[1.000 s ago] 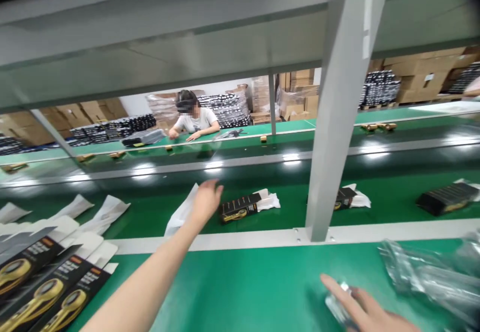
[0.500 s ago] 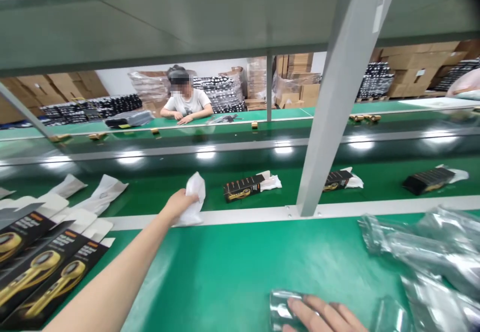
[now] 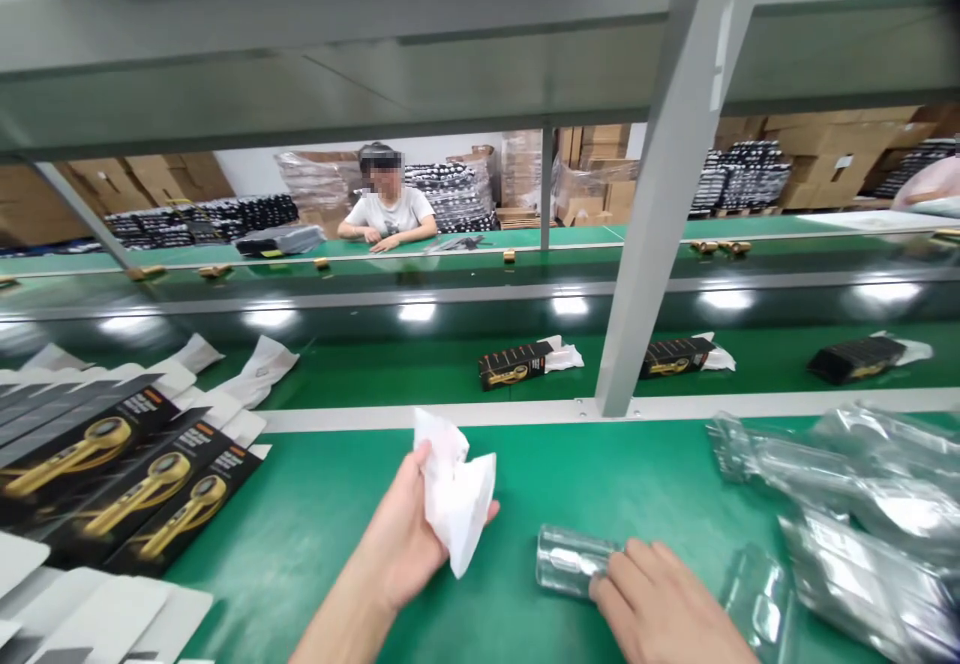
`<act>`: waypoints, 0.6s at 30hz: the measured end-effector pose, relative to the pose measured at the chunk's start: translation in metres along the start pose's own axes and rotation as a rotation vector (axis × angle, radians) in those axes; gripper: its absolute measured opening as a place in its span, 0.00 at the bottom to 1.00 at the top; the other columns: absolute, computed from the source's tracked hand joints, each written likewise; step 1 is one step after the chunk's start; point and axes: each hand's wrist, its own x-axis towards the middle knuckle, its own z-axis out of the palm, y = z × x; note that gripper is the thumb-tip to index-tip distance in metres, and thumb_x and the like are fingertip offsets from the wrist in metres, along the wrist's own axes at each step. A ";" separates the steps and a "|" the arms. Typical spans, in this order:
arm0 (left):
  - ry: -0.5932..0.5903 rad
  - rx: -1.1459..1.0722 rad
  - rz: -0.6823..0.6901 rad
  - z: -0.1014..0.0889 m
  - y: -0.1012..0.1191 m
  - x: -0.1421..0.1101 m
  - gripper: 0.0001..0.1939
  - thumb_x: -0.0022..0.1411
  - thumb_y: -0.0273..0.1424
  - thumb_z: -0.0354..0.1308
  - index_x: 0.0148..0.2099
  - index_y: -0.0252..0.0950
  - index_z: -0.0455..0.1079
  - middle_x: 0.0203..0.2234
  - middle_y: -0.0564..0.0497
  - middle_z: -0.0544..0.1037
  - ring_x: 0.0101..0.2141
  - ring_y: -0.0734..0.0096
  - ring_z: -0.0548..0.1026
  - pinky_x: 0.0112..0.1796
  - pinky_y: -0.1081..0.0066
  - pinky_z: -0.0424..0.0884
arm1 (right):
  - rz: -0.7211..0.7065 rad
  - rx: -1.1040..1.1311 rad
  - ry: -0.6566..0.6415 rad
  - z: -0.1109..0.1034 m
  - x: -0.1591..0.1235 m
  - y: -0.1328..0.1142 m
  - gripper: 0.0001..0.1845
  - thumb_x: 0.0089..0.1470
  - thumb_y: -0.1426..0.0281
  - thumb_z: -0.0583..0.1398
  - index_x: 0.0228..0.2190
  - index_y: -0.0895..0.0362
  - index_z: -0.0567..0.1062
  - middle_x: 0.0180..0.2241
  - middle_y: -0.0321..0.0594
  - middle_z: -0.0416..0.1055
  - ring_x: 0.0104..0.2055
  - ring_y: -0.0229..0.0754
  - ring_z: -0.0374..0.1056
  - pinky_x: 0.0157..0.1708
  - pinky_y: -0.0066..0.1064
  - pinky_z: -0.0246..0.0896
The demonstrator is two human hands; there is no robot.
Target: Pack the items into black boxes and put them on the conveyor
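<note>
Left hand has drawn back from the far conveyor over the near green bench, palm up, gripping a crumpled white sheet. Right hand, well apart, lays its fingers against a clear plastic blister shell on the bench; grip cannot be determined.

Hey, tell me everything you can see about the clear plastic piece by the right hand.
The clear plastic piece looks like a moulded, transparent blister shell, glossy, with bright reflections along it. It is short and rounded, and it seems to be empty, though the glare makes that hard to be sure of. It lies on its side on the green work surface, its long axis running roughly left to right. The fingers of the right hand touch and slightly overlap its right end, and its left end is free.
</note>
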 end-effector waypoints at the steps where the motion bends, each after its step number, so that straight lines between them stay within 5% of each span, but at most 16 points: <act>1: -0.007 -0.006 -0.028 0.000 -0.006 -0.007 0.16 0.63 0.38 0.51 0.50 0.35 0.63 0.35 0.46 0.77 0.31 0.64 0.77 0.33 0.59 0.75 | 0.002 0.006 0.005 0.001 0.002 -0.001 0.26 0.61 0.76 0.36 0.23 0.54 0.67 0.21 0.36 0.65 0.25 0.42 0.60 0.28 0.35 0.51; 5: -0.018 0.003 -0.093 -0.005 -0.023 -0.026 0.16 0.58 0.33 0.59 0.45 0.27 0.66 0.23 0.48 0.75 0.20 0.73 0.71 0.22 0.72 0.70 | 0.048 0.051 -0.086 -0.007 0.006 0.013 0.15 0.60 0.72 0.47 0.23 0.54 0.64 0.23 0.35 0.63 0.26 0.42 0.59 0.27 0.34 0.53; 9: -0.094 -0.001 -0.045 -0.009 -0.034 -0.032 0.15 0.53 0.28 0.63 0.44 0.28 0.68 0.25 0.48 0.75 0.24 0.72 0.72 0.30 0.71 0.70 | 0.096 0.220 -0.316 -0.027 0.012 0.034 0.09 0.59 0.73 0.52 0.26 0.54 0.65 0.26 0.34 0.64 0.29 0.40 0.60 0.28 0.31 0.55; 12: -0.220 0.078 -0.018 -0.010 -0.041 -0.035 0.24 0.48 0.23 0.65 0.49 0.30 0.66 0.31 0.47 0.75 0.30 0.69 0.72 0.35 0.70 0.69 | 0.073 0.249 -0.211 -0.045 0.028 0.042 0.07 0.60 0.75 0.51 0.32 0.55 0.67 0.30 0.37 0.65 0.32 0.40 0.60 0.30 0.32 0.55; 15: -0.384 0.165 0.015 -0.011 -0.049 -0.039 0.29 0.48 0.28 0.67 0.53 0.34 0.64 0.39 0.47 0.75 0.38 0.64 0.72 0.40 0.69 0.67 | -0.163 0.243 -0.087 -0.063 0.054 0.032 0.10 0.60 0.77 0.49 0.38 0.56 0.68 0.38 0.40 0.68 0.35 0.40 0.59 0.35 0.34 0.53; 18: -0.503 0.182 0.004 -0.011 -0.053 -0.043 0.29 0.57 0.49 0.55 0.54 0.35 0.64 0.45 0.42 0.73 0.46 0.56 0.70 0.49 0.61 0.62 | -0.457 0.179 -0.153 -0.067 0.079 0.011 0.08 0.59 0.75 0.52 0.32 0.56 0.70 0.32 0.35 0.69 0.30 0.38 0.58 0.30 0.34 0.51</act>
